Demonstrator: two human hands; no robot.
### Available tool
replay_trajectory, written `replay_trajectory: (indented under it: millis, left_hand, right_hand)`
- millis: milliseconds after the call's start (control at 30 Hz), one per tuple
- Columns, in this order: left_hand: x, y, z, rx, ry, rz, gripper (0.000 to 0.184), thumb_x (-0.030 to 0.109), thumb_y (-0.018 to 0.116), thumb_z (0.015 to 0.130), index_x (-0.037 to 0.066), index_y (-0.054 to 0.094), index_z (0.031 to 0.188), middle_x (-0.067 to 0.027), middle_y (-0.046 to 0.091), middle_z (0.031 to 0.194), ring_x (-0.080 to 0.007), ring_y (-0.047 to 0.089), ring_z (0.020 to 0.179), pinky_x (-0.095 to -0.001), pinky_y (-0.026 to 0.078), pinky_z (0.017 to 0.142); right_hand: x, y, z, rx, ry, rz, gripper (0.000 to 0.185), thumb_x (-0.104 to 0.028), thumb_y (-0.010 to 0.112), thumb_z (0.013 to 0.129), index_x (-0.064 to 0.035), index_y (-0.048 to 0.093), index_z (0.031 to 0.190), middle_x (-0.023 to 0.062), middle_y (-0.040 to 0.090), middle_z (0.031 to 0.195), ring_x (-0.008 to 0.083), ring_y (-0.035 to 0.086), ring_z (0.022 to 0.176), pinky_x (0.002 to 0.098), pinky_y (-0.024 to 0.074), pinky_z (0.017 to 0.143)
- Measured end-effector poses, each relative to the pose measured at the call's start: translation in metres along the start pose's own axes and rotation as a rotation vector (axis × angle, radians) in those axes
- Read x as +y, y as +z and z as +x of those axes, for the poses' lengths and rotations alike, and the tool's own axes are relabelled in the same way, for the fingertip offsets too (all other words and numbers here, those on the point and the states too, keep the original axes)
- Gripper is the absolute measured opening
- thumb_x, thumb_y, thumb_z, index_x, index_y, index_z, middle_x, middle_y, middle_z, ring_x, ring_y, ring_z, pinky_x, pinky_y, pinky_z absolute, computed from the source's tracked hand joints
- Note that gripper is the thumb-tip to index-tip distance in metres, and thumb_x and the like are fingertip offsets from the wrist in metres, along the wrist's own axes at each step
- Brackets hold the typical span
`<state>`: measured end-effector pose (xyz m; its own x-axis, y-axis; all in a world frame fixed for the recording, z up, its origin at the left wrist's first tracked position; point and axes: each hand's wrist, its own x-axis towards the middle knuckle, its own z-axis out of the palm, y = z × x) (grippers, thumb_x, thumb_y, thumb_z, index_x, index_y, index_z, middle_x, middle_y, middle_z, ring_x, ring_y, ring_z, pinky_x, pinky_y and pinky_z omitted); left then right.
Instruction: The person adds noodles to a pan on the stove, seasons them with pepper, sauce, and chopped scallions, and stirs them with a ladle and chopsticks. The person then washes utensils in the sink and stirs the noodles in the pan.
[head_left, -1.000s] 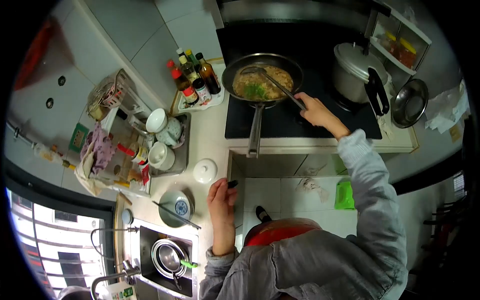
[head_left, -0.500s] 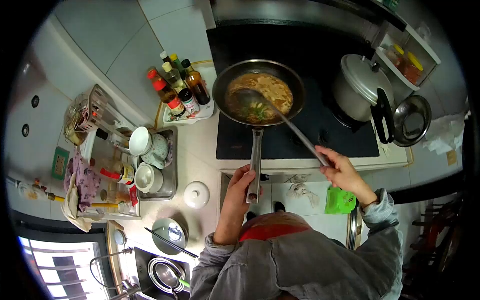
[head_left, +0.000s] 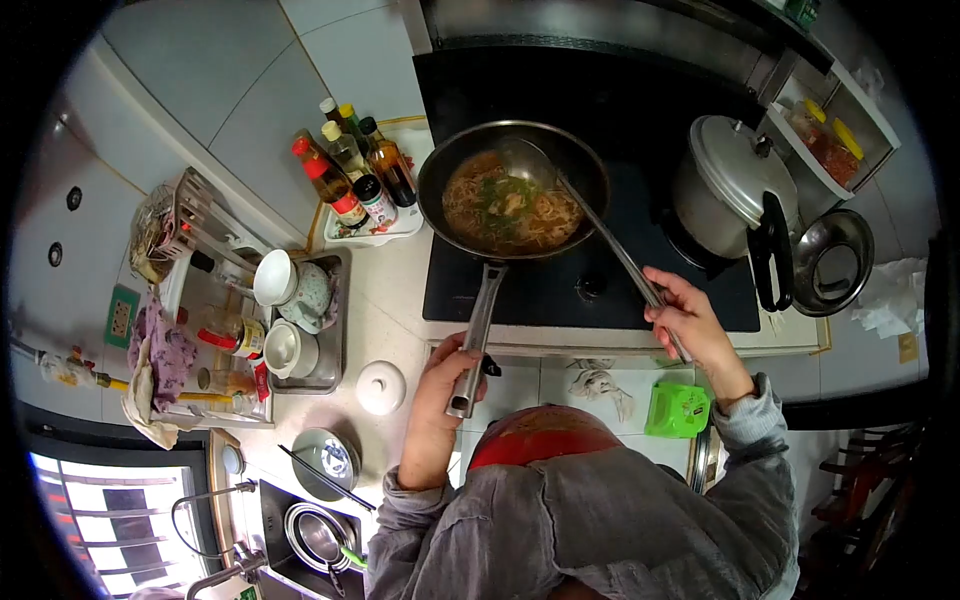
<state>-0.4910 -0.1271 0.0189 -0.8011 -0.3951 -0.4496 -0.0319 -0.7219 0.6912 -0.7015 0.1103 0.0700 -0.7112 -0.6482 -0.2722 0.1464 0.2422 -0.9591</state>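
Observation:
A frying pan (head_left: pixel 434 222) sits on the black cooktop (head_left: pixel 640 290), holding brown broth with noodle-like strands and chopped greens (head_left: pixel 500 200). Its metal handle points toward me, and my left hand (head_left: pixel 447 385) is wrapped round the handle's near end. In my right hand (head_left: pixel 687 322) is the long shaft of a metal ladle (head_left: pixel 610 240). The ladle's bowl rests at the far side of the pan, partly in the broth. Fingers of both hands are closed on their handles.
To the right stands a pressure cooker (head_left: pixel 735 185), with a metal bowl (head_left: pixel 833 262) beside it. Sauce bottles (head_left: pixel 385 165) stand in a tray left of the pan. A white lid (head_left: pixel 381 388), a bowl with chopsticks (head_left: pixel 325 455) and the sink (head_left: pixel 280 510) lie left of me.
The ladle's bowl has moved from the left-middle of the pan to its far side. The greens look more spread through the broth. The pan handle has swung slightly left with my left hand.

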Motion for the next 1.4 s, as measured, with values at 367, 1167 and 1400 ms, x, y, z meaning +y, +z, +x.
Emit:
replay_trajectory:
  millis: [367, 1167, 1400]
  left_hand:
    - [0.017, -0.02, -0.001, 0.047, 0.014, 0.036, 0.037, 0.004, 0.056, 0.072, -0.005, 0.048, 0.107, -0.0078, 0.053, 0.069, -0.0165, 0.051, 0.042, -0.0242, 0.041, 0.037]
    - [-0.008, -0.015, 0.0, -0.011, 0.01, -0.056, 0.029, 0.01, 0.057, 0.078, 0.003, 0.049, 0.104, -0.005, 0.052, 0.071, -0.016, 0.049, 0.042, -0.0263, 0.039, 0.037]
    - [-0.022, -0.029, -0.011, 0.048, 0.024, -0.156, 0.032, 0.028, 0.051, 0.088, 0.004, 0.05, 0.109, -0.0029, 0.056, 0.075, -0.0154, 0.053, 0.049, -0.0257, 0.042, 0.044]
  right_hand:
    - [0.016, 0.014, 0.06, -0.044, -0.525, -0.863, 0.06, 0.003, 0.052, 0.069, -0.0113, 0.045, 0.127, 0.0191, 0.057, 0.098, 0.0285, 0.058, 0.07, 0.0348, 0.0464, 0.064]
    - [-0.049, -0.036, -0.051, -0.055, -0.194, -0.81, 0.05, 0.002, 0.058, 0.074, -0.0084, 0.05, 0.123, 0.01, 0.052, 0.059, 0.0099, 0.043, 0.046, 0.027, 0.0384, 0.047]
    - [-0.034, -0.017, -0.01, 0.151, -0.086, -0.566, 0.046, -0.004, 0.053, 0.079, -0.0031, 0.047, 0.124, 0.0035, 0.052, 0.059, 0.0077, 0.044, 0.045, 0.0246, 0.0377, 0.042]
